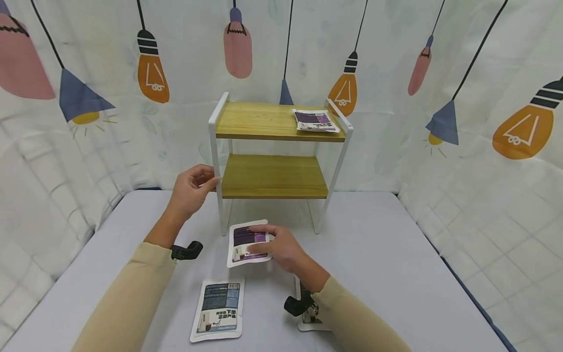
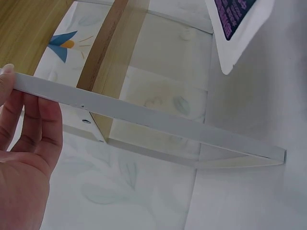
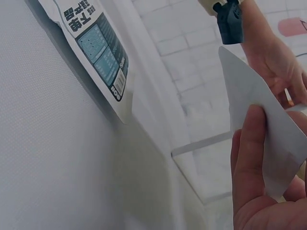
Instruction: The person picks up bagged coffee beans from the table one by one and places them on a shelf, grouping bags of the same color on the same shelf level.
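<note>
One purple-labelled pouch (image 1: 241, 240), pinched in the right hand (image 1: 283, 248), raised above the table (image 1: 374, 244).
I read its long axis running toward the two-tier shelf (image 1: 272, 176) ahead; it extends leftward from that hand, while the left hand (image 1: 190, 188) grips the shelf's white left upright (image 1: 215, 154).

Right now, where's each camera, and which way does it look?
Head: on the person's head, facing forward and down at the two-tier shelf; left hand, right hand and sleeves show.
Left wrist: on that wrist, facing the shelf's white side frame; left hand partly shows.
Right wrist: on that wrist, facing the back of the purple-labelled pouch; right hand partly shows, left hand beyond.
Shared: head and right wrist both show the blue-labelled pouch.
</note>
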{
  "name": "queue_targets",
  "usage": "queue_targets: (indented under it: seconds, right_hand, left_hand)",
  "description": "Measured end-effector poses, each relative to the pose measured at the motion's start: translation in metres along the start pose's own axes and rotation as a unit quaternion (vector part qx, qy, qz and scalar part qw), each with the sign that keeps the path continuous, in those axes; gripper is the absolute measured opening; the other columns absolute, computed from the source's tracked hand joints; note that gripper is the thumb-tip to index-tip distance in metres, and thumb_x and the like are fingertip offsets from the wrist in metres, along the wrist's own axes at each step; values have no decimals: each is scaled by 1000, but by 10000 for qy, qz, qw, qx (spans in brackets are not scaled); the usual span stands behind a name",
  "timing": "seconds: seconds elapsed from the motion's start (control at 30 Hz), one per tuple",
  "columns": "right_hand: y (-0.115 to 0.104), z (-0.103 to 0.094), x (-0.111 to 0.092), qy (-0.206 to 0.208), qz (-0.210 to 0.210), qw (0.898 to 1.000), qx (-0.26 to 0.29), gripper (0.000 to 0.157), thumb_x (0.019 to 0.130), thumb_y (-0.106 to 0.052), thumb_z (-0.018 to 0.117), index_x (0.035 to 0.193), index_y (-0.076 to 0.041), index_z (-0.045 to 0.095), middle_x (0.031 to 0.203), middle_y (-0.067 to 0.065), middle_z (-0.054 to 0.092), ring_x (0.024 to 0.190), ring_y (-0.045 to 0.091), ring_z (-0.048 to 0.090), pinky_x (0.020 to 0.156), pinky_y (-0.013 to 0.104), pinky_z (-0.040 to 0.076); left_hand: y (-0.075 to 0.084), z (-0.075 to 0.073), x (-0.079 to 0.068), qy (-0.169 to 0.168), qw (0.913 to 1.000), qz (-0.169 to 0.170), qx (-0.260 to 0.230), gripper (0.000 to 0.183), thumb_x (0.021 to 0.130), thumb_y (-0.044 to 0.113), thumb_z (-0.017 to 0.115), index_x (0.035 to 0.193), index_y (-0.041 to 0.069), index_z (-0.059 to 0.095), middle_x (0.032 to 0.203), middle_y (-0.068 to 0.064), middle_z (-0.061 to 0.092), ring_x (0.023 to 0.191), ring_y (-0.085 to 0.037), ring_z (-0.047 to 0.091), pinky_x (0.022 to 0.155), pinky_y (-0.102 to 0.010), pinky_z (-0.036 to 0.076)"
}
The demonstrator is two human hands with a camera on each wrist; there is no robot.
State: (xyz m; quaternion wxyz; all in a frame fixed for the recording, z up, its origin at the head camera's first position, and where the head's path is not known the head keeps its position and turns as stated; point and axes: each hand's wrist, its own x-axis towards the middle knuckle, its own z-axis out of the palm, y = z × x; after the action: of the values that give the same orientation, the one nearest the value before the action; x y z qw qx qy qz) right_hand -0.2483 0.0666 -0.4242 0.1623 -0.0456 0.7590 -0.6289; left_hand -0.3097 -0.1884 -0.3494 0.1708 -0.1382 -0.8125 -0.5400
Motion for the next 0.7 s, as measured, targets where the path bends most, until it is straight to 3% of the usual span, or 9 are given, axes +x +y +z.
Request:
queue_targets:
  seconds: [0.7]
  right_hand:
    - [-17,-15,-12,-365,-274,9965,696,53,81,-3,85,130,-19,72,140,13,55,107,25,65,89,33,62]
  left_hand:
    - [-3,-1,1,-25,9999,108,-120,25,101,23,66,119,6,66,107,-2,66,98,-8,68,82,-15,58]
